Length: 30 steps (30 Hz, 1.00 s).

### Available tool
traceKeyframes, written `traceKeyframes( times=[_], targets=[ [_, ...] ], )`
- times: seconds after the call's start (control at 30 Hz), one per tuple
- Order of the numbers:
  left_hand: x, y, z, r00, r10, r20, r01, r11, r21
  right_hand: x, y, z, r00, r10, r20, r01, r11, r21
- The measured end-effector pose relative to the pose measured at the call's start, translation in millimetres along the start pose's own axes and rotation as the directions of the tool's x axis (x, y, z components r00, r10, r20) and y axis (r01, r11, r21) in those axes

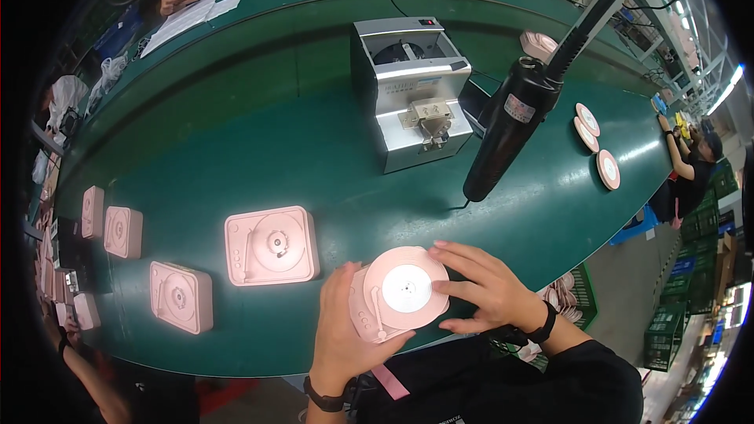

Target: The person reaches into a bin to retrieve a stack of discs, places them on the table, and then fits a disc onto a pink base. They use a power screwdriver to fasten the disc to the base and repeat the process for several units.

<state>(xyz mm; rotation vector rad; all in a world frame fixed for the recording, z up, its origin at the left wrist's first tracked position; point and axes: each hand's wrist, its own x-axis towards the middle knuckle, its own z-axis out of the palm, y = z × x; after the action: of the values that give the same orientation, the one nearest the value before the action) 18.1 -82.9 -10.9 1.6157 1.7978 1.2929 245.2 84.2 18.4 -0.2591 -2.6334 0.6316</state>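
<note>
A small pink record-player-shaped box (366, 316) with a tonearm and little knobs is held over the near edge of the green table. My left hand (336, 338) grips it from the left, thumb along its lower edge. On top sits a round pink disc (390, 267) with a white centre, covering most of the box's face. My right hand (488, 290) holds the disc at its right edge, fingers bent over the rim and white centre. Just above hangs a black electric screwdriver (506, 129), its bit pointing down, touched by neither hand.
A silver screw-feeding machine (412, 94) stands at the back. Several pink boxes without discs, such as one large box (271, 245), sit left on the green table (236, 149). Three loose discs (607, 169) lie right. A green crate (585, 298) holds pink parts below. Other people sit around.
</note>
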Motion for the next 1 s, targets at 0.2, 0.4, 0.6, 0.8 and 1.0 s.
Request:
traceKeyframes(
  times=[0.2, 0.4, 0.6, 0.8, 1.0],
  targets=[
    [-1.3, -6.9, 1.6, 0.999, 0.045, 0.017, -0.046, 0.997, 0.056, 2.4, -1.0, 7.2, 0.997, 0.020, -0.074, -0.011, 0.992, 0.126],
    [-4.0, -8.7, -1.3, 1.000, 0.023, 0.017, -0.024, 0.998, 0.063, -13.5, -7.9, 2.2, 0.997, 0.013, -0.077, -0.005, 0.995, 0.102],
    [-2.6, -6.7, -1.2, 0.998, 0.039, 0.040, -0.043, 0.995, 0.092, -61.3, 30.3, -70.4, 0.880, 0.084, -0.467, -0.185, 0.967, -0.175],
    [15.0, 37.4, -0.1, 0.991, 0.087, 0.105, -0.118, 0.936, 0.332, -175.3, 177.3, -181.0, 0.578, 0.365, -0.730, -0.809, 0.375, -0.453],
    [27.8, 36.2, 20.1, 0.997, 0.072, -0.014, -0.066, 0.958, 0.279, -229.6, 241.3, -182.4, 0.050, 0.696, -0.717, -0.999, 0.036, -0.035]
  ],
)
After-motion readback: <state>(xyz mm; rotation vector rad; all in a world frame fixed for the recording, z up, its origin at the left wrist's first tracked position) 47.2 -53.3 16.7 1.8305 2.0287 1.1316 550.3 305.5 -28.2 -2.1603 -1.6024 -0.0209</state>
